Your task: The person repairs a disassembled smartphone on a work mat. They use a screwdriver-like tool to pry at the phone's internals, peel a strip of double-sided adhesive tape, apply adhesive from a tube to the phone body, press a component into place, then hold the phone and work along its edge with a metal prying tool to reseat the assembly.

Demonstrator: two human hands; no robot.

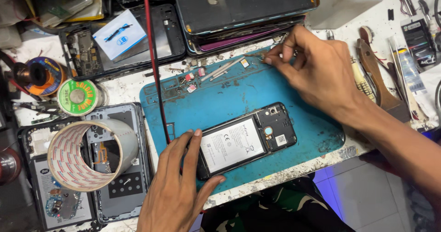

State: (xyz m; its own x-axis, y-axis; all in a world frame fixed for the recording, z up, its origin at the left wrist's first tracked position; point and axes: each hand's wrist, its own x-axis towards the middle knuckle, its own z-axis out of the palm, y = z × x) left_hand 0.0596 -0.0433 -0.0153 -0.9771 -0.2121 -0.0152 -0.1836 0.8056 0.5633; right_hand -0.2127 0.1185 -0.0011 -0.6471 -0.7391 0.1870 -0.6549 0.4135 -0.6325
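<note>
An opened black phone (248,137) with its back off, showing a white battery, lies on a blue work mat (239,94). My left hand (177,186) rests on the phone's left end, thumb and forefinger holding it down. My right hand (317,66) reaches to the mat's far edge, fingertips pinching at a tiny part (262,60) I cannot make out. Small loose parts and thin metal strips (216,71) lie just left of those fingers.
A stack of phone frames (239,6) sits behind the mat. A wide tape roll (85,154) rests on other phone shells at left, near a solder spool (78,96) and wire coil (39,75). A red cable (154,62) crosses the mat. Brush and tools (381,80) lie right.
</note>
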